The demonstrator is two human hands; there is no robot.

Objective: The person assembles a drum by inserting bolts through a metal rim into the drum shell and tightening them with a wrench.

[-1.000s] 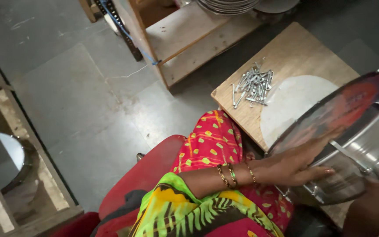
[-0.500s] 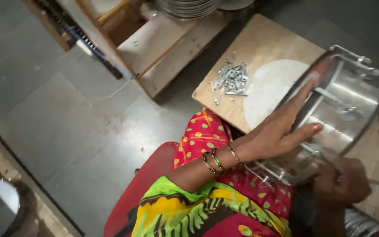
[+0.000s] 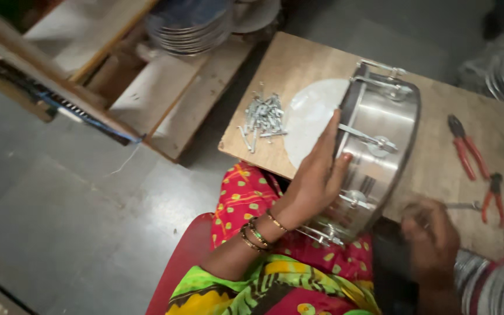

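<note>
A shiny round steel drum shell with tension rods along its side point(image 3: 380, 146) stands tilted on its edge at the near side of a small square wooden tabletop point(image 3: 298, 58), its lower rim close to the person's lap. The left hand point(image 3: 316, 175) lies flat and open against the left face of the drum, fingers stretched up along the rim and thumb over the metal side, steadying it without closing round anything. Gold and green bangles point(image 3: 258, 230) circle that wrist.

The right hand point(image 3: 430, 236) is near the lower right of the drum, blurred; its fingers are curled round a thin metal tool point(image 3: 462, 205) that points right over the tabletop, though how tightly it closes cannot be told.

On the tabletop, just left of the drum, lies a pale round disc point(image 3: 307, 119), partly hidden behind the shell. Farther left sits a loose heap of small silver screws point(image 3: 262, 116). To the right of the drum lie red-handled pliers point(image 3: 465, 146), and nearer, a second pair with orange-red handles point(image 3: 493, 195).

Far left, on the grey concrete floor point(image 3: 59, 221), stands a wooden rack point(image 3: 164, 99) carrying a stack of metal hoops point(image 3: 191, 26).
</note>
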